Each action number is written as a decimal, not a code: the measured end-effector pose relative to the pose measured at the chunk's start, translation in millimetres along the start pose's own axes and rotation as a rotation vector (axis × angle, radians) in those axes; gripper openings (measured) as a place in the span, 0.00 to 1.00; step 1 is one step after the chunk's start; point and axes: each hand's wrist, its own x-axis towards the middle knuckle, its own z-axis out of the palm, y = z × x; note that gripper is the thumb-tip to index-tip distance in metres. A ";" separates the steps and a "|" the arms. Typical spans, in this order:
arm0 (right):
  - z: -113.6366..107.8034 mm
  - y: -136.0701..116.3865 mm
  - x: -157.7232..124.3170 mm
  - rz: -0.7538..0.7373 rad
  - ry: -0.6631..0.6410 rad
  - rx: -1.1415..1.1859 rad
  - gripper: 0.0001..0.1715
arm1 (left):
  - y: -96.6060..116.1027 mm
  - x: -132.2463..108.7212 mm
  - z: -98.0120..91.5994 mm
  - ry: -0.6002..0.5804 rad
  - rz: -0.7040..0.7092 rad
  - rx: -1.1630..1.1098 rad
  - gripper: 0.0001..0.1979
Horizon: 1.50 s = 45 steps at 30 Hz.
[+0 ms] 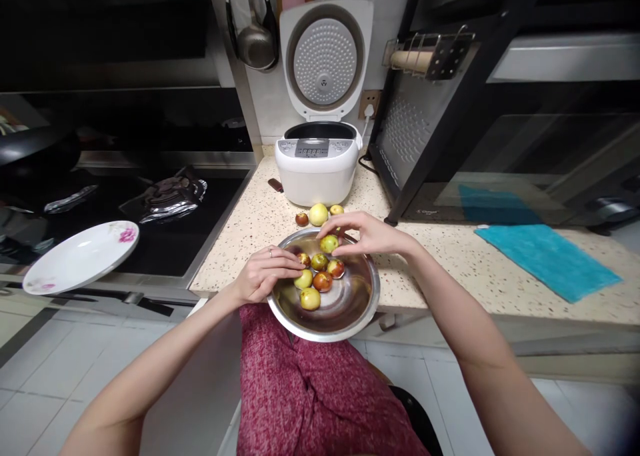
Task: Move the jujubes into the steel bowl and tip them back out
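A steel bowl (367,296) holds several green and reddish-brown jujubes (323,281) and tilts slightly over the counter's front edge, above my lap. Inside its far side, my right hand (363,235) has thumb and fingertips around a green jujube (329,244). My left hand (267,273) lies across the left rim with fingers stretched out. Its fingertips reach a brown and yellow jujube (303,261) at the bowl's left; whether they press on it is hard to tell. Just behind the bowl, a few more jujubes (318,215) rest on the counter.
A white rice cooker (317,176) stands at the back with its lid (325,56) raised. An oven (525,156) and a blue cloth (547,256) are on the right. Left are a gas stove (215,203) and a white plate (83,256) overhanging its front edge.
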 end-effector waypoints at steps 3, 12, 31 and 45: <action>3.9 -2.5 1.1 -0.019 -0.106 -0.034 0.18 | -0.3 -0.2 0.0 -0.002 0.001 -0.004 0.30; 3.9 0.1 0.0 -0.048 -0.149 -0.100 0.20 | 0.7 0.1 0.1 0.004 -0.002 -0.008 0.29; 4.5 3.6 -2.2 0.045 -0.206 -0.208 0.20 | 1.2 1.6 0.2 0.027 0.014 -0.015 0.27; -0.8 9.5 -0.4 0.069 0.154 -0.194 0.11 | 0.1 0.8 1.0 0.027 0.034 0.000 0.26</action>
